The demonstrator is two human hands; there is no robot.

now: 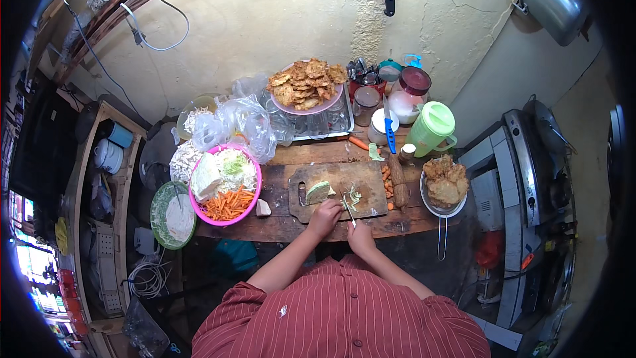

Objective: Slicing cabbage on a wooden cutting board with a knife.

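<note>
On a worn wooden cutting board [298,209] lies a cut cabbage wedge [317,193], with thin green cabbage shreds [353,198] to its right. My left hand [325,218] rests at the board's near side, fingers curled down just below the wedge; whatever is under the fingertips is hidden. A small knife [349,211] is gripped in my right hand [361,238], its blade pointing away from me beside my left fingertips. Left of the board, a pink basin [260,186] holds shredded cabbage, a cabbage chunk and carrot sticks [228,205].
A brown root [398,184] lies right of the board, near a strainer [441,215] of fried food. Behind stand a plate of fritters [308,84], jars, a blue-handled knife [389,129] and a green pitcher [431,127]. A green basin [159,219] sits left; a stove [521,169] stands right.
</note>
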